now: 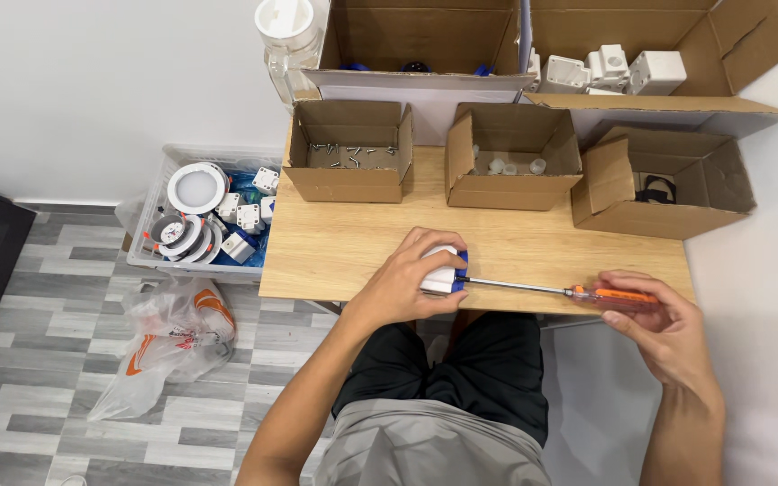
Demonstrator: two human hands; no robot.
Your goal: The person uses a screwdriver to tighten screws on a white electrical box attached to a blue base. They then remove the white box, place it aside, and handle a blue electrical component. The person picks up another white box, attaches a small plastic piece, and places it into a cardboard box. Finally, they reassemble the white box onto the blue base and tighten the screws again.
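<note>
Fingers of the left hand wrap a small white and blue box at the worktop's lower middle. The right hand grips an orange screwdriver, its tip touching the box.

The left hand lies palm down near the front edge of the table, fingers curled closed and thumb tucked to the front, its forearm running back and down toward the lap. The right hand sits beyond the table's front right corner, fingers and thumb pinched closed, wrist bent, forearm rising from the lower right.
</note>
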